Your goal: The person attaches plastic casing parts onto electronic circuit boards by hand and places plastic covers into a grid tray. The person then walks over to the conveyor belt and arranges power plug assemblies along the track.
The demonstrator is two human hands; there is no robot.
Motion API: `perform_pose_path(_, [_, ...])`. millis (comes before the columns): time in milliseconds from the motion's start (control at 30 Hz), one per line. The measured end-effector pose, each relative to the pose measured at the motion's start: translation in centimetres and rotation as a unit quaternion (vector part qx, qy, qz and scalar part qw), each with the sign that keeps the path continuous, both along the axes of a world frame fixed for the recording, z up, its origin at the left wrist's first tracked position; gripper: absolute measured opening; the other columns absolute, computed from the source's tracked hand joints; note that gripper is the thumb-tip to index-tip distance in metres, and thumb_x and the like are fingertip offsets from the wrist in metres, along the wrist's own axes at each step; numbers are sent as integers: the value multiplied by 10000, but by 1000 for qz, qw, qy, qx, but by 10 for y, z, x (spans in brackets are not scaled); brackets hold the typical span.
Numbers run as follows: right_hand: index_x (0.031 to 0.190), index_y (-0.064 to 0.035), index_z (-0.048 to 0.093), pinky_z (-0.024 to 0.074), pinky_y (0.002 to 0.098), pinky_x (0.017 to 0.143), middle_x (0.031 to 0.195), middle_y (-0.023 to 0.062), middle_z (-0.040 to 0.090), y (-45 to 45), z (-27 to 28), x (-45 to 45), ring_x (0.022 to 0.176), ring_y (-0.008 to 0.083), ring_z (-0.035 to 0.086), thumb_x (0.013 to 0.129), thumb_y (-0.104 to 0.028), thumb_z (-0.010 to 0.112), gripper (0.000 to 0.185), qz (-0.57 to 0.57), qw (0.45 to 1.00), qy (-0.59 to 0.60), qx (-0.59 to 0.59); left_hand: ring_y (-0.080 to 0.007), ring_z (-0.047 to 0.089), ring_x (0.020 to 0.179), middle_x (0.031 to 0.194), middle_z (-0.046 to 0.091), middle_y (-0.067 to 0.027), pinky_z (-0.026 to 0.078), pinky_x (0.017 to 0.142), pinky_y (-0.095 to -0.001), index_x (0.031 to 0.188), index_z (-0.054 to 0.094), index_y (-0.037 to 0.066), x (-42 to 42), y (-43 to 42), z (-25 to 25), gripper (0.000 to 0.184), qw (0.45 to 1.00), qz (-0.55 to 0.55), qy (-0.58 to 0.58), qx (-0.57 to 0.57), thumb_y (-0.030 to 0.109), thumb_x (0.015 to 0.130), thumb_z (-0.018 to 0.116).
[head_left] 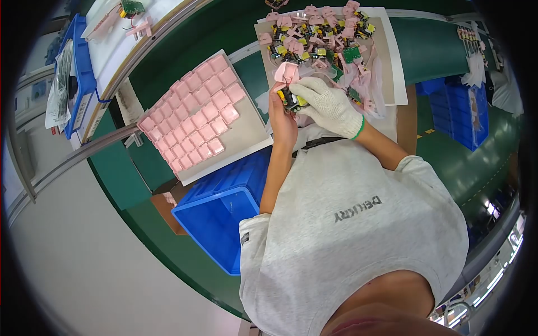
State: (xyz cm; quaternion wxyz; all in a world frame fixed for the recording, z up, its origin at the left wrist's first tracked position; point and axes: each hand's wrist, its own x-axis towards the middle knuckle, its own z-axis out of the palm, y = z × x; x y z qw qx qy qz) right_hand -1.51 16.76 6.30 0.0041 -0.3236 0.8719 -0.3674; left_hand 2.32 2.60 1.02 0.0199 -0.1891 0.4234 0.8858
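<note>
My bare left hand (282, 122) is closed around the left side of a black and yellow component (290, 99). On its right, my right hand (330, 106), in a white knitted glove with a green cuff, grips the same component with closed fingers. A pink plastic part (287, 71) sits just above the component, at my fingertips; the glove partly hides how they join. Beyond my hands lies a pile of pink parts with black and yellow components and green circuit boards (351, 54). Rows of pink square parts (200, 119) lie on a light board (251, 126) to the left.
A blue bin (216, 210) stands below the board, beside my left forearm. Another blue bin (459, 115) is at the right. At the upper left, a white surface (115, 47) holds a green circuit board (133, 7), near a blue tray (84, 73). Wired parts (469, 42) lie at the far right.
</note>
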Motion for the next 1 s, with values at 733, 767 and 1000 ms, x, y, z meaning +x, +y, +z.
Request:
perform_pose_path(733, [1279, -69, 505, 499, 345, 836, 1196, 119, 522, -8, 11, 6, 1050, 281, 577, 793, -127, 659, 514, -49, 998, -23, -12, -25, 498, 665, 924, 580, 22, 342, 458, -188, 1222, 505, 94, -7, -5, 13, 391, 998, 38, 2, -45, 406, 1009, 403])
perform_pose_path(767, [1280, -57, 501, 487, 337, 859, 1203, 116, 523, -5, 10, 6, 1064, 262, 571, 809, -130, 652, 500, -63, 994, -73, -49, -25, 498, 665, 924, 580, 22, 342, 458, -188, 1222, 505, 94, -7, -6, 15, 391, 998, 39, 2, -45, 406, 1009, 403])
perform_pose_path(1000, [1298, 15, 459, 453, 312, 925, 1191, 156, 554, 2, -23, 1, 1090, 202, 566, 880, -179, 609, 484, -65, 896, -380, -220, -112, 567, 885, 1102, 590, -37, 465, 711, -247, 1333, 429, 80, -6, -7, 6, 423, 998, 11, 9, -54, 348, 1006, 431])
